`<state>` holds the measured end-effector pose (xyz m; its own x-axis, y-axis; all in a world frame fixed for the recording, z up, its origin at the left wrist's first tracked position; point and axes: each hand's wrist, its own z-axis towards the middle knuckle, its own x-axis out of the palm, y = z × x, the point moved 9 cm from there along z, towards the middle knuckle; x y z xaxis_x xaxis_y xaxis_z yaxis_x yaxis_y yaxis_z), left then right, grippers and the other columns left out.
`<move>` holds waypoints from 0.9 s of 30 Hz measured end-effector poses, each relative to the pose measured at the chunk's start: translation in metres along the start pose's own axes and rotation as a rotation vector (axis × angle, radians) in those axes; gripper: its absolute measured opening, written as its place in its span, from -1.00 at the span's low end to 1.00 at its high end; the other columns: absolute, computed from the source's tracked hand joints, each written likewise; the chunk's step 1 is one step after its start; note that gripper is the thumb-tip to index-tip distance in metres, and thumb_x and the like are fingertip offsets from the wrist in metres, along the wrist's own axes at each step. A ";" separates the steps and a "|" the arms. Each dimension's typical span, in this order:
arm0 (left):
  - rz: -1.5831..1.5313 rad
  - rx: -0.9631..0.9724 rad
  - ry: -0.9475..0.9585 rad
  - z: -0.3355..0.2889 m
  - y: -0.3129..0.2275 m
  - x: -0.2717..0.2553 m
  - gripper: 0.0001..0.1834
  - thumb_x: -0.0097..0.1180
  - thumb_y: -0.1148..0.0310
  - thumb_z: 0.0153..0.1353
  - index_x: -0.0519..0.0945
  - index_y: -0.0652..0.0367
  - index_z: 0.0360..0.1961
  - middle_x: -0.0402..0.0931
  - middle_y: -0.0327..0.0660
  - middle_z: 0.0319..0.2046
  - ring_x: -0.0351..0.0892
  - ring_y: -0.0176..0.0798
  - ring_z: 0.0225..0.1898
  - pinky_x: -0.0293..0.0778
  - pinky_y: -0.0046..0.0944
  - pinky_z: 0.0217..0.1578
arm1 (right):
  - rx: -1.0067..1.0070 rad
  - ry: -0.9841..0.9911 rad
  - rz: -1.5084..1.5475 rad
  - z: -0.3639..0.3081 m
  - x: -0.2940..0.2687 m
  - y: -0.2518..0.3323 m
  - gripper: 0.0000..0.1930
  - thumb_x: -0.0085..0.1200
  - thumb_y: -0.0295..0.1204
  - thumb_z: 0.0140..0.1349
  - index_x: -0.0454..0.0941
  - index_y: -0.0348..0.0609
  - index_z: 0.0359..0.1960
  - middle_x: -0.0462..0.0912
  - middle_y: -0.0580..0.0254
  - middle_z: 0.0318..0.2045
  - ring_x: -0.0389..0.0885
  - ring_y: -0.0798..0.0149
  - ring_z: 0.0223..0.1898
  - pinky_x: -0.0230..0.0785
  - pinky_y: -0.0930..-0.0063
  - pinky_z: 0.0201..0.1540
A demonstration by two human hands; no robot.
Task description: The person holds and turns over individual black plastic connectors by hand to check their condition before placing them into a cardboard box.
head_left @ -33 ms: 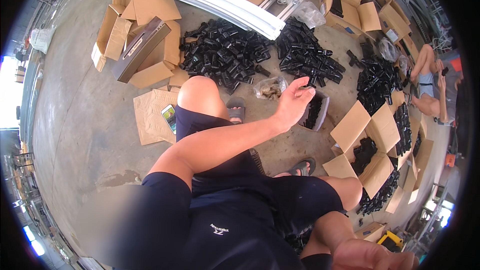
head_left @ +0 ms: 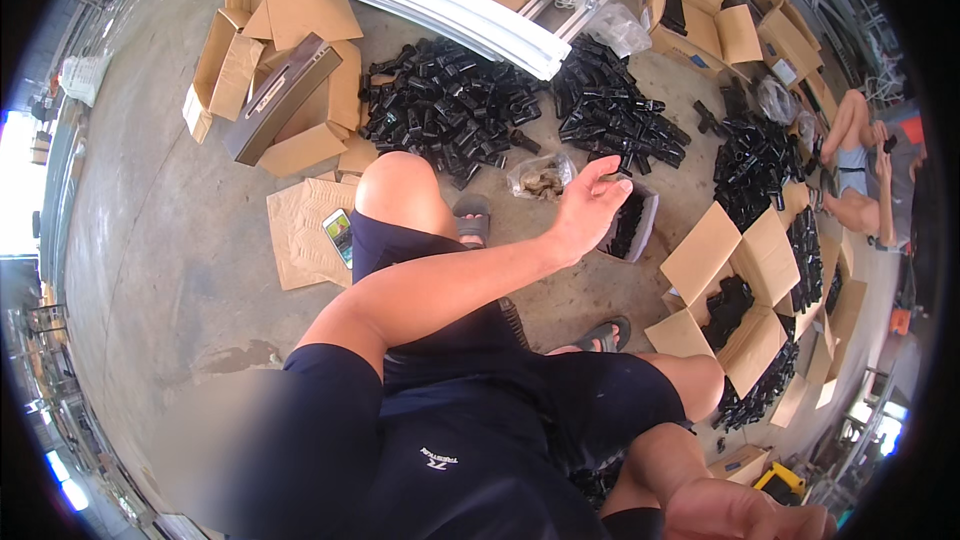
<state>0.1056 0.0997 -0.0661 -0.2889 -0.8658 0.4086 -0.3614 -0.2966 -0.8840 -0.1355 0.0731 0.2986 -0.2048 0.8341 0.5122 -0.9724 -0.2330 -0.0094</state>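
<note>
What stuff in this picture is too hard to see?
- Right hand, head view: cut off by the bottom edge, so its fingers and grip are unclear.
- Clear bag by the left hand: contents too small to tell.
- Black parts: too small to see their shape.
- Lower left: a blurred patch hides what is there.
- Open box: its flaps hide part of the inside.

1. Shorts [head_left: 470, 410]: dark navy, worn above the knee; a small white logo mark is printed on the fabric near the lower middle of the view.
2. Sleeve [head_left: 330, 390]: dark navy, short, ended above the elbow of the left arm.
3. Sandals: grey with a strap across the top, one [head_left: 470, 220] seen beyond the left knee, the other [head_left: 605, 337] near the right knee.
4. Forearms, left hand [head_left: 590, 210] and right hand [head_left: 745, 512]: left bare; no gloves, watch or rings are seen.
</note>
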 end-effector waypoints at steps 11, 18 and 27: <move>0.057 -0.126 0.117 -0.007 0.028 0.007 -0.41 0.22 0.33 0.42 0.35 0.26 0.40 0.54 -0.10 0.17 0.55 -0.31 0.07 0.49 -0.27 0.12 | 0.128 -0.021 0.027 0.014 -0.011 -0.009 -0.56 0.06 -0.47 0.40 0.43 -0.02 0.31 0.43 0.29 0.28 0.42 0.25 0.25 0.59 0.34 -0.01; 0.097 -0.020 0.127 -0.007 0.029 0.016 -0.40 0.24 0.32 0.41 0.35 0.28 0.38 0.53 -0.09 0.18 0.57 -0.31 0.03 0.55 -0.28 0.02 | 0.159 -0.035 -0.005 0.012 -0.014 -0.007 -0.53 0.06 -0.45 0.40 0.38 0.00 0.33 0.43 0.30 0.28 0.44 0.26 0.21 0.63 0.38 -0.13; 0.092 -0.059 0.129 -0.011 0.028 0.021 -0.40 0.23 0.31 0.41 0.34 0.26 0.39 0.61 -0.07 0.00 0.59 -0.32 -0.03 0.57 -0.26 -0.04 | 0.222 -0.058 0.025 0.013 -0.013 -0.023 -0.54 0.09 -0.47 0.37 0.41 0.01 0.31 0.45 0.35 0.25 0.46 0.35 0.16 0.62 0.48 -0.19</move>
<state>0.0798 0.0779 -0.0802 -0.4327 -0.8284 0.3558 -0.3783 -0.1914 -0.9057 -0.1093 0.0612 0.3030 -0.2156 0.7982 0.5625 -0.9175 -0.3628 0.1631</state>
